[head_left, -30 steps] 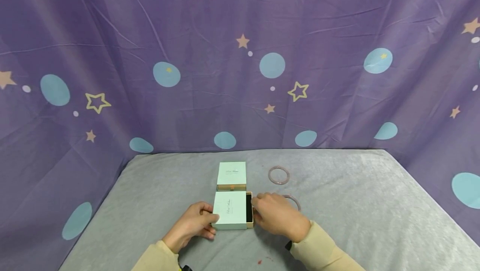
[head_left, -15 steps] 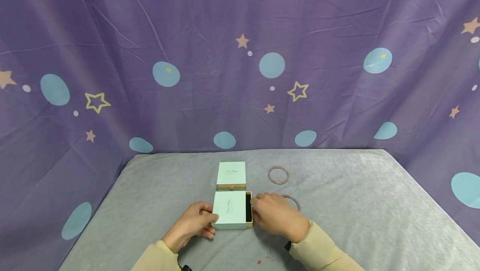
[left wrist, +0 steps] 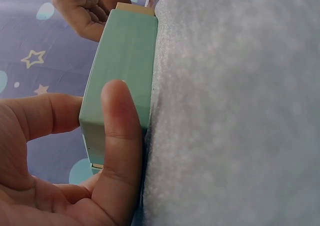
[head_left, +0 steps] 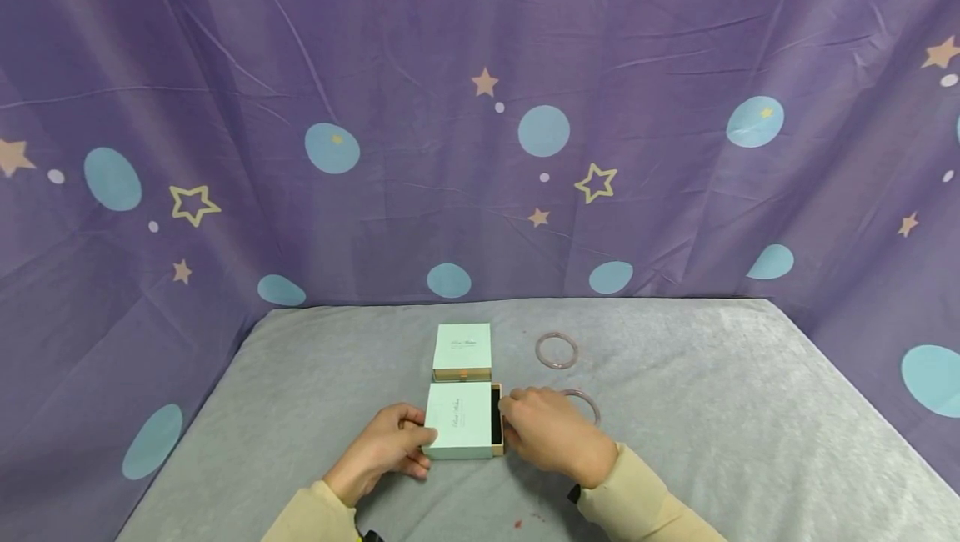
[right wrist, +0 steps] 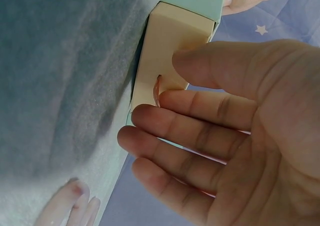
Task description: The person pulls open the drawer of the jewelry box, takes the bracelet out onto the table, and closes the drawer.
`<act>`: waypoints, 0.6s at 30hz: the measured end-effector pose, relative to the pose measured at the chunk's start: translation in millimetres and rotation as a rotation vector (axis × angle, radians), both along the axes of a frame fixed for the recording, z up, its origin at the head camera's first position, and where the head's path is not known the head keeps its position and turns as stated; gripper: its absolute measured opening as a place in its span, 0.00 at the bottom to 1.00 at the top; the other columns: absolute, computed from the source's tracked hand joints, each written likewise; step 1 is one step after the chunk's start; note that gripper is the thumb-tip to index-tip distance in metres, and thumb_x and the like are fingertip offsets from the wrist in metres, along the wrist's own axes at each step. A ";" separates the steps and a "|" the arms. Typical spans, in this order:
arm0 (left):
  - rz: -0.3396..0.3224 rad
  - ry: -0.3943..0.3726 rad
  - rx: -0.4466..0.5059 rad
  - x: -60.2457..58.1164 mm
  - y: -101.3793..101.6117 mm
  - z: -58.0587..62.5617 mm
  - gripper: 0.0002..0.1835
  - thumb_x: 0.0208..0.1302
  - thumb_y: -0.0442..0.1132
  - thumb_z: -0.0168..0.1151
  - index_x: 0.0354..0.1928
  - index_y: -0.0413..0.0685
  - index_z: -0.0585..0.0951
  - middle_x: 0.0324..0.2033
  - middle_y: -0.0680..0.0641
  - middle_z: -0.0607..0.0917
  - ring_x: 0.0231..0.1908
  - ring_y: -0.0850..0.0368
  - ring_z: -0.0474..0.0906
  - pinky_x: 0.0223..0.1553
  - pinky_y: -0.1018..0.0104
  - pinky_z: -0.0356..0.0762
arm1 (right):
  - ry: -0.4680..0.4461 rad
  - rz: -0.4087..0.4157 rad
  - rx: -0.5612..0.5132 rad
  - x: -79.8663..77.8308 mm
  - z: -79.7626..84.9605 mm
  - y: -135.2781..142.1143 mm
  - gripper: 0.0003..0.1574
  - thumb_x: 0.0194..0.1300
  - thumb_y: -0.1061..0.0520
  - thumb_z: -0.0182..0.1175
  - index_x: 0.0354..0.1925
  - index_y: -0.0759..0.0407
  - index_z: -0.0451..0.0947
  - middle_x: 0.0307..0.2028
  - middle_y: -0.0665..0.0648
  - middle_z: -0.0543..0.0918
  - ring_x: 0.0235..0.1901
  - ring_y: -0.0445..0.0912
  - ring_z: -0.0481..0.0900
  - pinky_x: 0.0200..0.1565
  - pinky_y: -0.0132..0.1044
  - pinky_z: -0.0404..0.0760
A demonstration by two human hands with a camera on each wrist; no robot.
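Note:
A mint-green drawer gift box [head_left: 459, 419] with printed script on its lid lies flat on the cloth. Its tan drawer [right wrist: 172, 38] sticks out a little at the right, and a dark lining shows inside. My left hand [head_left: 384, 447] grips the sleeve's left end, thumb at the top edge and one finger along the near side [left wrist: 120, 118]. At the drawer's end face is my right hand [head_left: 553, 432], its thumb pressed on the face and its extended fingers beside a small ribbon loop [right wrist: 156, 92]. Behind that hand lies a partly hidden pinkish bangle [head_left: 592, 403].
A second mint-green box [head_left: 462, 348], shut, sits directly behind the first one. To its right a whole pinkish bangle [head_left: 557, 366] lies on the grey cloth [head_left: 712, 409]. A purple curtain [head_left: 420, 217] with stars and blue dots hangs behind the table.
The drawer has slid slightly left into its sleeve, and my right hand has moved left with it. My left hand keeps its hold on the box.

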State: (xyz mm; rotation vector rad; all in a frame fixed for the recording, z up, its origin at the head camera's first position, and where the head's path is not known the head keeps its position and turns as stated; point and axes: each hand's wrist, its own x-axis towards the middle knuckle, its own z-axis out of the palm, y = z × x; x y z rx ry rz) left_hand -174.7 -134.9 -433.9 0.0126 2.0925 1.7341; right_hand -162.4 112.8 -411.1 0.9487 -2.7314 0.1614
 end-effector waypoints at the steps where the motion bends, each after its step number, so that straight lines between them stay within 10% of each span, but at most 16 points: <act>1: -0.001 0.000 0.001 0.0 0.1 -0.1 0.24 0.58 0.32 0.62 0.51 0.24 0.65 0.29 0.39 0.76 0.19 0.54 0.78 0.21 0.63 0.83 | 0.001 0.001 -0.002 0.1 -0.1 -0.2 0.06 0.53 0.59 0.66 0.28 0.53 0.76 0.23 0.47 0.75 0.24 0.45 0.77 0.26 0.40 0.78; 18: -0.006 -0.002 -0.001 0.3 -0.1 0.7 0.25 0.59 0.32 0.62 0.51 0.24 0.64 0.30 0.39 0.76 0.19 0.54 0.78 0.21 0.62 0.84 | -0.019 0.000 0.011 0.3 -0.3 -0.6 0.06 0.54 0.59 0.65 0.28 0.53 0.76 0.23 0.47 0.74 0.24 0.44 0.76 0.27 0.39 0.78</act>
